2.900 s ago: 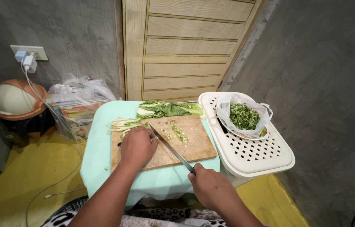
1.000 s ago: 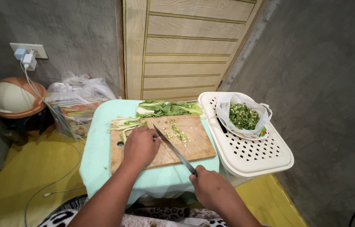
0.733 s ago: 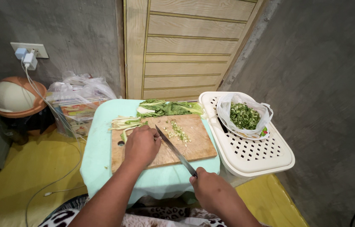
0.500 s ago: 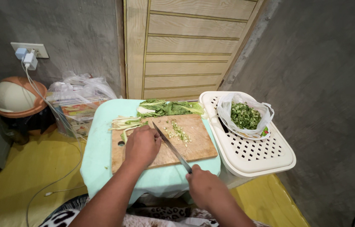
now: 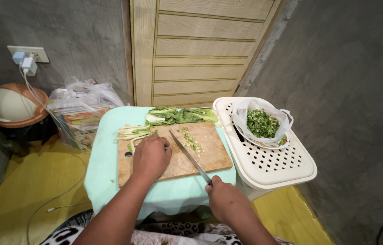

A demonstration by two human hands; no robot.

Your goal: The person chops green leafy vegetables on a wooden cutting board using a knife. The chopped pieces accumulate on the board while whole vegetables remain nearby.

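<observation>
While the left hand (image 5: 151,156) lies curled, knuckles up, on the wooden cutting board (image 5: 209,156), it presses down on a bundle of pale green stalks (image 5: 133,133) whose cut ends are hidden beneath the fingers; the stalks run out from under it toward the far left corner of the board, so their long axis lies roughly left to right, slightly angled away. The right hand (image 5: 227,204) is closed around the handle of a knife (image 5: 190,156) near the front edge of the worktop (image 5: 103,159), which is draped in a mint-green cloth. The blade slants up and to the left from that hand, its tip just beside the left hand's fingers, so it crosses the line of the stalks rather than running along it. The stalks lie nearer the left hand, which touches them; the right hand is well apart and reaches them only through the blade. A small heap of chopped green pieces (image 5: 192,141) lies on the board just to the right of the blade. Leafy greens (image 5: 180,115) lie along the board's far edge. To the right, on a white perforated lid (image 5: 273,163), a bowl lined with a plastic bag (image 5: 262,123) holds more chopped greens.
</observation>
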